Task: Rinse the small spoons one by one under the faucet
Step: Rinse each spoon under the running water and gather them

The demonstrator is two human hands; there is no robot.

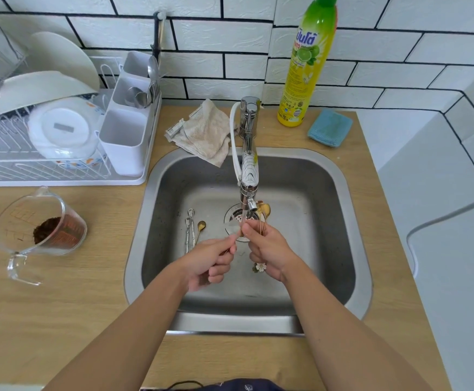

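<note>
step: mid-rinse, by my read. Water runs from the faucet nozzle and both of your hands meet right under it, above the drain.
left hand: fingers curled, pinching a thin handle that angles up toward the stream. Looks like the spoon being rinsed; its bowl is lost in blur and water, so I can't confirm.
right hand: fingers wrapped round a bunch of gold spoons, bowls up just right of the nozzle, a flower-shaped handle end sticking out below the palm. Fingertips also touch the piece in your left hand.
waiting spoons: one small gold spoon lies on the sink floor, left of the drain, just beside silver tongs.
count, spoons: 1 under the stream (probable), 1 loose on the floor, at least 2 bowls visible in the right-hand bunch; exact number hidden by the nozzle.
count, other: 1 tongs, 1 faucet, 2 hands.
next move: judgement only. Turn the pinched spoon so water hits both faces of the bowl, then park it apart from the unrinsed ones. The cutlery caddy, well left of the faucet on the dish rack, looks like the obvious drop.
watch: thin wet handles slip, and the drain sits directly below your hands. Keep rinsed and unrinsed separate or you lose the count.
</note>
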